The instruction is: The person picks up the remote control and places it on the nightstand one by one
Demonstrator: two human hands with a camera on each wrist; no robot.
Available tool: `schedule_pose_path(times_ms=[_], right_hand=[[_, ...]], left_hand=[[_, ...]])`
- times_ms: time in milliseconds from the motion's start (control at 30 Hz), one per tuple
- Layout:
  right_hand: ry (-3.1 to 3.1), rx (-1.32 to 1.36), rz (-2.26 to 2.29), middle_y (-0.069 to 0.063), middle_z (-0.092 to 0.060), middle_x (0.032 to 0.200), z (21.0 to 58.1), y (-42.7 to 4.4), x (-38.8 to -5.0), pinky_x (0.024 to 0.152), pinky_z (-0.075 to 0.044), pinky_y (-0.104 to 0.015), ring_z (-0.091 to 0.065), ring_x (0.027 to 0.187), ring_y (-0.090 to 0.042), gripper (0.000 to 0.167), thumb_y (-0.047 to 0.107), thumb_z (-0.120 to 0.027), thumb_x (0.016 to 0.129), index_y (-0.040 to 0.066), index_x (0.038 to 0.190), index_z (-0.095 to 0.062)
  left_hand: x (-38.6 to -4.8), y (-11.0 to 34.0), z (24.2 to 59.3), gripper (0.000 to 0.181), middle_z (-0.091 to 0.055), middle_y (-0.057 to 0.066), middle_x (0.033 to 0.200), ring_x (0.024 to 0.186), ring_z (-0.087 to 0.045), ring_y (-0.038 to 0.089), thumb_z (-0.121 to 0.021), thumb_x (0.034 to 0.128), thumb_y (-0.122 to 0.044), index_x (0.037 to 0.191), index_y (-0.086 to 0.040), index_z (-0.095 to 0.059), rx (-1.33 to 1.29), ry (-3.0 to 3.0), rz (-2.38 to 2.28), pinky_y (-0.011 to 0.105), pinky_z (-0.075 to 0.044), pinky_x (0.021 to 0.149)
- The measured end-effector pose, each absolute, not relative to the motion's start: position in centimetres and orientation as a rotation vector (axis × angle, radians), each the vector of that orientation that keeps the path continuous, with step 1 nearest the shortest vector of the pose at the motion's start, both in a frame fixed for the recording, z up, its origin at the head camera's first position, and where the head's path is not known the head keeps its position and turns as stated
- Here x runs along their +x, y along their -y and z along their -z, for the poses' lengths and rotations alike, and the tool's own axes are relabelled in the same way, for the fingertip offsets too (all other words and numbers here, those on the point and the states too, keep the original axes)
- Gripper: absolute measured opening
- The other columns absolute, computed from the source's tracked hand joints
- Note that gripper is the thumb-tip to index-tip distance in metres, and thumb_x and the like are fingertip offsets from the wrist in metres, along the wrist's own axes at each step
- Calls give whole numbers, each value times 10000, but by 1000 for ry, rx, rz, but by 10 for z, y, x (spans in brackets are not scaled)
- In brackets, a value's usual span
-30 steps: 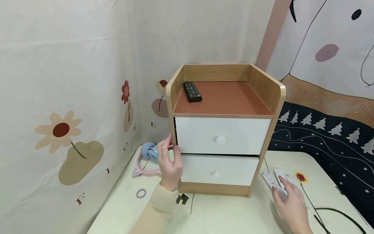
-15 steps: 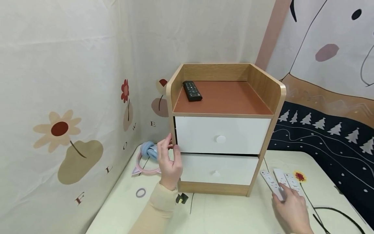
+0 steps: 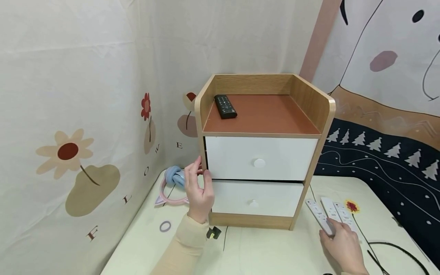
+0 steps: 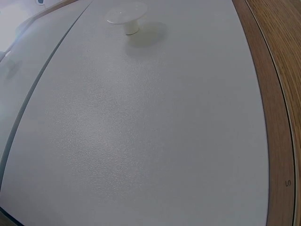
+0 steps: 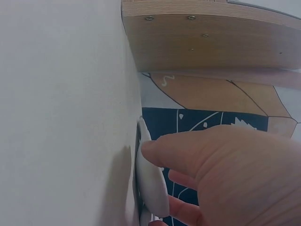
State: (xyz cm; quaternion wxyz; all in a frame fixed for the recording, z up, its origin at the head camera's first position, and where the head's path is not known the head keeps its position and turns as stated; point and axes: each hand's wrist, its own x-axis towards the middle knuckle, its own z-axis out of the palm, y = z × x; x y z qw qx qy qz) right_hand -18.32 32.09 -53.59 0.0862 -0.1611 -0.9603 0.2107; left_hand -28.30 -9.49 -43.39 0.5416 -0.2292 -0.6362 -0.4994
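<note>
A small wooden cabinet [image 3: 268, 221] with two white drawers stands on the table, a black remote control [image 3: 225, 107] lying on its brown top. My left hand [image 3: 199, 196] holds the cabinet's left front edge, the thumb near the drawer fronts and the fingers at the side. The left wrist view shows a white drawer front [image 4: 155, 122] and its round knob [image 4: 128, 13]. To the cabinet's right, my right hand [image 3: 343, 244] pinches the near end of a white remote control [image 3: 319, 215], seen edge-on as a white remote [image 5: 153, 183] between thumb and fingers.
Two more white remotes, a middle one [image 3: 330, 209] and a right one [image 3: 345, 217], lie beside the held one. Left of the cabinet are a pink cat-ear headband [image 3: 164, 191], a blue knotted cloth [image 3: 174, 176] and a purple ring [image 3: 165, 226]. Patterned curtains [image 3: 86, 76] hang behind.
My right hand has come down onto the leftmost white remote, and its thumb and fingers have closed on the near end. My left hand stays on the cabinet edge.
</note>
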Motion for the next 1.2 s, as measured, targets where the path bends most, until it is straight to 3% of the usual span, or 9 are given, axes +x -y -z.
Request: schedule_pose_path(times_ms=[367, 667, 1033, 1200], right_hand=[[2836, -479, -624, -473, -604, 1295, 537, -322, -184, 987, -538, -739, -621, 1179, -650, 651, 267, -792, 940, -125, 1423, -600], [2807, -479, -651, -390, -685, 1174, 537, -320, -183, 872, -573, -641, -690, 994, -469, 596, 263, -812, 925, -101, 1370, -654], [2809, -498, -708, -307, -754, 1122, 536, -320, -184, 857, -547, -610, -696, 991, -402, 516, 288, -810, 946, -52, 1325, -723], [2795, -492, -717, -306, -762, 1092, 535, -320, -184, 777, -543, -522, -677, 917, -342, 505, 285, -823, 932, -56, 1295, -741]], left_hand=[[-281, 95, 432, 508, -589, 279, 1220, 1064, -594, 346, -596, 1016, 101, 1521, 45, -565, -535, 1532, 1210, 217, -500, 1008], [-282, 95, 434, 530, -584, 296, 1212, 1059, -591, 357, -599, 999, 117, 1524, 45, -567, -539, 1521, 1180, 205, -499, 1012], [-281, 95, 434, 510, -588, 264, 1215, 1049, -597, 334, -590, 1011, 112, 1516, 43, -562, -511, 1548, 1195, 200, -487, 999], [-281, 95, 433, 511, -586, 265, 1218, 1051, -597, 332, -591, 1016, 104, 1522, 34, -564, -517, 1542, 1202, 211, -493, 994]])
